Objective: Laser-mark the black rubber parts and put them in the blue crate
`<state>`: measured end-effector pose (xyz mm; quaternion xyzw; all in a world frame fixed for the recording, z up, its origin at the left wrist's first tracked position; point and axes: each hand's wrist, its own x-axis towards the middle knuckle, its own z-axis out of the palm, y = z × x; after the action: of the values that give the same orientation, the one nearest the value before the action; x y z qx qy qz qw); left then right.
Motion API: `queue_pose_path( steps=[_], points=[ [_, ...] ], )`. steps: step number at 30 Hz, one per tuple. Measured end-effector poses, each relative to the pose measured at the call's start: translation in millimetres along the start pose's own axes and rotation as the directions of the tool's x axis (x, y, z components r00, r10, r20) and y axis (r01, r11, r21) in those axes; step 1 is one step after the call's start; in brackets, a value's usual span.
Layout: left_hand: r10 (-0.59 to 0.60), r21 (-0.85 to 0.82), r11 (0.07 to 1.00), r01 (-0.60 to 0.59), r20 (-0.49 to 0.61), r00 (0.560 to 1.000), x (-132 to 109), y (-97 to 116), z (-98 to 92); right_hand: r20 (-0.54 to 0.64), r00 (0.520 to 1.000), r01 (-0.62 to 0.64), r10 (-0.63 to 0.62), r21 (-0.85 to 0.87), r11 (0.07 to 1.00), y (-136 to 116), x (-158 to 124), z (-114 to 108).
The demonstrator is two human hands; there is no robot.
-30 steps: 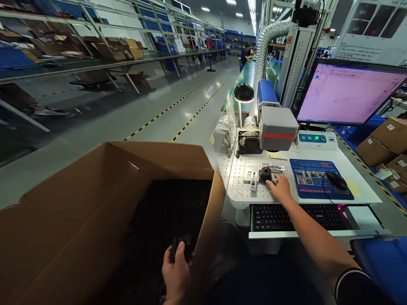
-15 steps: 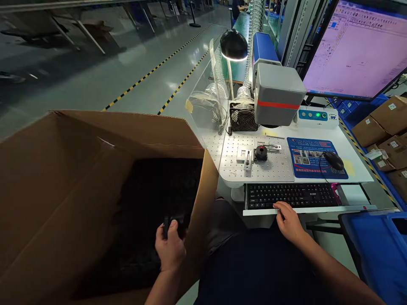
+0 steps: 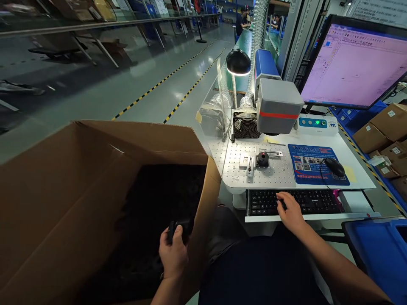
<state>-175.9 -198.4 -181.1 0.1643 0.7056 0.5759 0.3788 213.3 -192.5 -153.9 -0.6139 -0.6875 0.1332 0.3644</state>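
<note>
My left hand (image 3: 174, 254) is closed around a small black part (image 3: 173, 230) inside a large cardboard box (image 3: 208, 182). Dark pieces (image 3: 165, 190) lie in the box, too dim to tell apart. My right hand (image 3: 290, 211) rests over the left half of a black keyboard (image 3: 318, 202), fingers loosely bent and apart, with nothing held. On the perforated metal plate (image 3: 235, 169) sits a round black part (image 3: 262, 159), set against two metal stops. Above it hangs the grey head of a machine (image 3: 280, 103) with a red stripe.
A black mouse (image 3: 334, 167) lies on a blue mat (image 3: 305, 169) beside the plate. A monitor (image 3: 349, 67), a black lamp (image 3: 238, 62) and a fan (image 3: 246, 126) stand behind. At the right are a blue bin (image 3: 375, 250) and cardboard boxes (image 3: 375, 135). People sit far back.
The view has tilted up a little, so everything sits lower in it. My right hand has moved from the keyboard's front edge further over the keys. My left hand still holds the black part.
</note>
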Motion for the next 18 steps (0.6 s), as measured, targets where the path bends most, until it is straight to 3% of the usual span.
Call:
queue_pose_path(
  steps=[4, 10, 18],
  points=[
    [0.047, 0.113, 0.993, -0.045, -0.016, 0.999, -1.7, 2.7, -4.2, -0.026, 0.999, -0.04, 0.04, -0.008, 0.999, -0.3, 57.1, 4.0],
    [0.092, 0.173, 0.981, -0.088, -0.012, 0.996, 4.1, -2.1, -11.3, -0.082, 0.987, -0.142, 0.136, -0.078, 0.987, 3.5, 133.2, 29.4],
    [0.091, 0.239, 0.967, -0.091, 0.009, 0.996, -5.5, 19.0, -12.0, -0.056, 0.957, -0.289, 0.283, -0.198, 0.937, -13.0, 181.3, 46.4]
  ],
)
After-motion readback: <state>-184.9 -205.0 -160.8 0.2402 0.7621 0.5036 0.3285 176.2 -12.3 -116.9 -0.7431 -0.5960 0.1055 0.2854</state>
